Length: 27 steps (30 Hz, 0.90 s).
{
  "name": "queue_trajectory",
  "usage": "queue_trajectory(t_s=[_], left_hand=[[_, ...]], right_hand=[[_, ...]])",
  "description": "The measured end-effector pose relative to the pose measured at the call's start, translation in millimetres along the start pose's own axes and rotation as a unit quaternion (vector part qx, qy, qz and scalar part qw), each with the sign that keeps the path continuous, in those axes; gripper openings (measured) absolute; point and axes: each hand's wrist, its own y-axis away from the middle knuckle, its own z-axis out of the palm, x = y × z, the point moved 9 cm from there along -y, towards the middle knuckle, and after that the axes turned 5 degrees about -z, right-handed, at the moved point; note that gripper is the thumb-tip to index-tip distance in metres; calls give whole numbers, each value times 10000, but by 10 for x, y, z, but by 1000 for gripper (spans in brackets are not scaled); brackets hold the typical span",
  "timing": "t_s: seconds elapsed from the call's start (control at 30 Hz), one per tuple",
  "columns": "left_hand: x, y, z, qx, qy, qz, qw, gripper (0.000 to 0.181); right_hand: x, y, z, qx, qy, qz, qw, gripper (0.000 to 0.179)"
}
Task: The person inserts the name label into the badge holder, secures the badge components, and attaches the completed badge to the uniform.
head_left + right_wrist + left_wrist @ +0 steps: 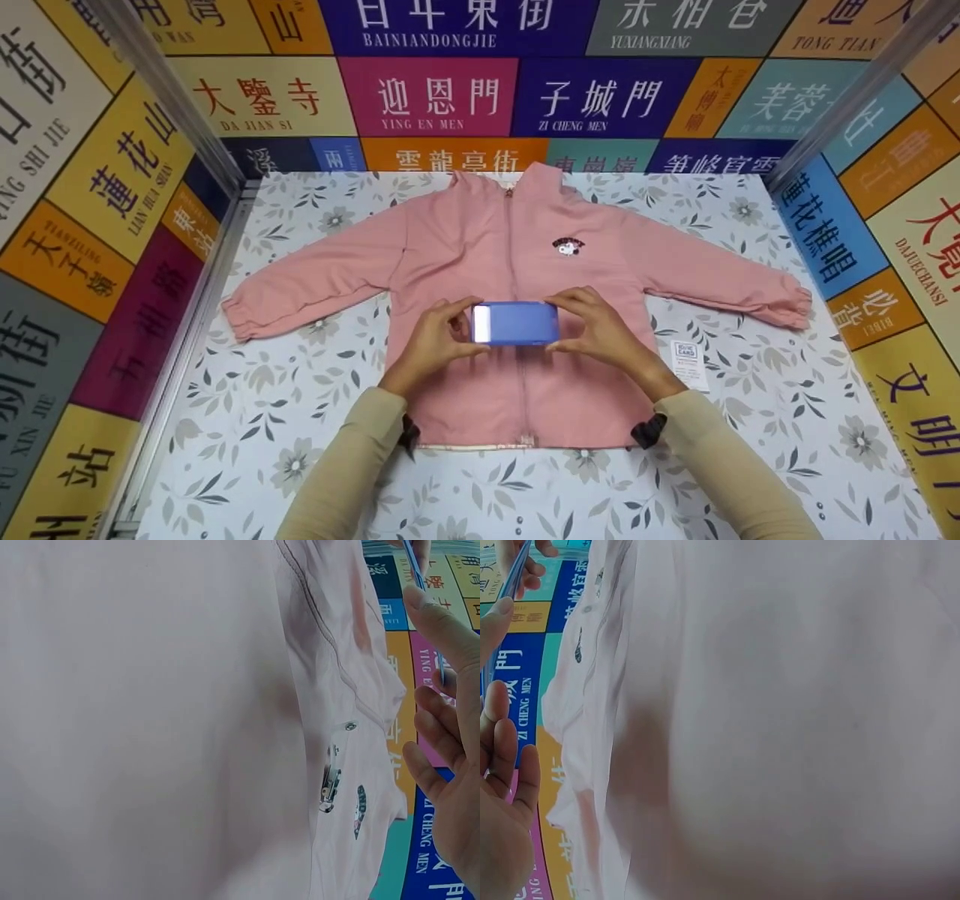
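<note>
A thin blue phone (519, 324), held sideways with a bright white patch at its left end, is above the pink jacket (457, 259). My left hand (435, 341) pinches its left end between thumb and fingers. At the right end, my right hand (604, 336) pinches it the same way. Below, the jacket lies spread front up, sleeves out, its zipper (511, 255) running down the middle. A small dark and white emblem (568, 247) marks the chest. In the wrist views, the phone appears edge-on as a thin strip (514, 574), and pale cloth fills most of the picture.
A white paper tag (687, 364) lies at the jacket's right side. The table (787, 420) has a white leaf-and-flower cover. Colourful panels with lettering (439, 97) stand at the back and both sides, with metal frame posts (202, 112) at the corners.
</note>
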Motion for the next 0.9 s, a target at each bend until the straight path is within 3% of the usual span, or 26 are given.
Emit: queue_trajectory(t_s=[0.9], left_hand=[[-107,28,-29,53,494,-206,9986,74]], right_hand=[[70,56,-61,77,-64,-95,9999,83]])
